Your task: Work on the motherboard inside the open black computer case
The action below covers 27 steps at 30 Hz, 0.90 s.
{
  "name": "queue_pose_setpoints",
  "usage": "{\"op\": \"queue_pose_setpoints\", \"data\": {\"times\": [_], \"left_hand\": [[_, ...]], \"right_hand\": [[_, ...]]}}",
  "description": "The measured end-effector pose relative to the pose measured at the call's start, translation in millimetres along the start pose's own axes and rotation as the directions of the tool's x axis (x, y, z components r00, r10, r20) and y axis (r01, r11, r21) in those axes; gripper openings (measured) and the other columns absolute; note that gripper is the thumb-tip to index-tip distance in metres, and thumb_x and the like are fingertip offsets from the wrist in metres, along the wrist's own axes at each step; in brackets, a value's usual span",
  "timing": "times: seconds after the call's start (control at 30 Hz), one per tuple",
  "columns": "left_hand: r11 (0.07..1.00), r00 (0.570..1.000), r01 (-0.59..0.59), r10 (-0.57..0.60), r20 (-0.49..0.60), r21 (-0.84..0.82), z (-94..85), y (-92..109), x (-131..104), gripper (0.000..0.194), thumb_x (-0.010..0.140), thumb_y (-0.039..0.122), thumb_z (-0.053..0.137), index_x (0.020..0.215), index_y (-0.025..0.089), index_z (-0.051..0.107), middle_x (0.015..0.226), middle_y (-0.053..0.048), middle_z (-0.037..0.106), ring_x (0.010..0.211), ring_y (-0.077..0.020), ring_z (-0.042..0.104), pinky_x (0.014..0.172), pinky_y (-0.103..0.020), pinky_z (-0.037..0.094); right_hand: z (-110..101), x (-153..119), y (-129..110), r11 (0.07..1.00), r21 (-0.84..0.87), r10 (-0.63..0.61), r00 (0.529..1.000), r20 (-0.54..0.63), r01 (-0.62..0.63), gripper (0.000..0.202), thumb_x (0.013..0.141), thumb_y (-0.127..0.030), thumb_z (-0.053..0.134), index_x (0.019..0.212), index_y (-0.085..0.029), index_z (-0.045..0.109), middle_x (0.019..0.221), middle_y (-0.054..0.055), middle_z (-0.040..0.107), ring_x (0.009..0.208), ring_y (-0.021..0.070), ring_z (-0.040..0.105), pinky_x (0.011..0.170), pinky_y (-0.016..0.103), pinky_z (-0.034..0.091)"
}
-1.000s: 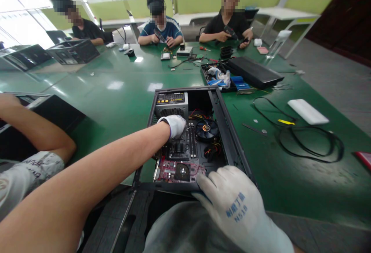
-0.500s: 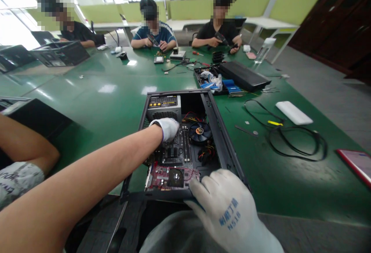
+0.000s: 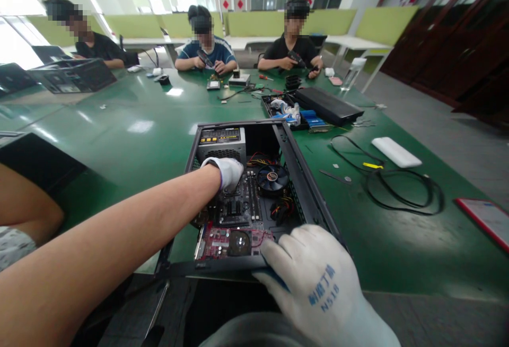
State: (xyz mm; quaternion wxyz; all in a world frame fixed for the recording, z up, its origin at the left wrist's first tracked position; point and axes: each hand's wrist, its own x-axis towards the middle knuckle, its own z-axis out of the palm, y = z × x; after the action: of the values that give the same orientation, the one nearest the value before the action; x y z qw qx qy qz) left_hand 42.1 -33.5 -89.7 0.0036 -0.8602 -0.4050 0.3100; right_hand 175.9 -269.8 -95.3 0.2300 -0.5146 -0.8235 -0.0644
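Note:
An open black computer case (image 3: 308, 177) lies on its side at the near edge of the green table. My left hand (image 3: 230, 173), in a white glove, reaches into it below the power supply (image 3: 221, 148), over the motherboard (image 3: 240, 198). Its fingers are curled in, and whatever they grip is hidden. A fan (image 3: 272, 178) sits to the right of that hand. Nearest me in the case is a red graphics card (image 3: 222, 241). My right hand (image 3: 308, 272), also gloved, is closed over the case's near rim at the right, thumb below and fingers on top.
A black cable (image 3: 405, 209), a white box-shaped item (image 3: 396, 152) and a red-edged tablet-like item (image 3: 483, 222) lie on the right. Beyond the case is a tray with gloves (image 3: 288, 111). Another person's arm (image 3: 29, 204) is at left; three people sit across the table.
The view has tilted up slightly, and everything in it has shifted a little. Both hands keep nearly the same places on the case.

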Motion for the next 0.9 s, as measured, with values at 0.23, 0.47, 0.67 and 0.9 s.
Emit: {"op": "queue_pose_setpoints", "data": {"times": [0.23,0.47,0.67,0.9], "left_hand": [[1.0,1.0,0.01,-0.01,-0.021,-0.001,9.9,-5,12,0.049,0.052,0.026,0.081,0.101,0.02,0.077,0.107,-0.011,0.076,0.1,-0.0283,0.069,0.085,-0.028,0.054],[1.0,1.0,-0.016,0.016,-0.015,0.002,9.1,-6,9,0.053,0.054,0.026,0.082,0.105,0.013,0.077,0.113,-0.019,0.073,0.102,-0.0344,0.068,0.087,-0.034,0.054],[0.995,0.999,0.008,-0.013,-0.051,-0.099,10.9,-6,9,0.05,0.049,0.025,0.085,0.098,0.015,0.079,0.109,-0.018,0.074,0.104,-0.0357,0.068,0.091,-0.034,0.052],[0.999,1.0,-0.005,0.004,-0.027,-0.053,14.1,-9,14,0.054,0.05,0.026,0.086,0.101,0.015,0.078,0.112,-0.018,0.073,0.102,-0.034,0.068,0.089,-0.033,0.053]], "right_hand": [[0,0,-2,0.999,-0.039,0.005,1.0,-0.019,-0.006,0.017,0.084,-0.043,0.066,0.087,-0.027,0.062,0.071,0.0,0.057,0.069,0.0189,0.043,0.068,0.037,0.023],[-1,2,-2,0.998,-0.058,-0.007,0.999,-0.037,0.005,0.017,0.084,-0.044,0.065,0.087,-0.026,0.064,0.069,0.0,0.057,0.067,0.019,0.043,0.067,0.036,0.024],[-1,3,-2,0.999,-0.054,-0.011,0.999,-0.033,0.009,0.018,0.084,-0.044,0.066,0.087,-0.027,0.064,0.069,0.0,0.056,0.067,0.0197,0.043,0.067,0.036,0.024],[-1,2,-1,0.999,-0.04,-0.01,0.999,-0.039,0.008,0.016,0.084,-0.042,0.066,0.085,-0.026,0.063,0.069,0.0,0.056,0.067,0.0195,0.043,0.067,0.036,0.024]]}}
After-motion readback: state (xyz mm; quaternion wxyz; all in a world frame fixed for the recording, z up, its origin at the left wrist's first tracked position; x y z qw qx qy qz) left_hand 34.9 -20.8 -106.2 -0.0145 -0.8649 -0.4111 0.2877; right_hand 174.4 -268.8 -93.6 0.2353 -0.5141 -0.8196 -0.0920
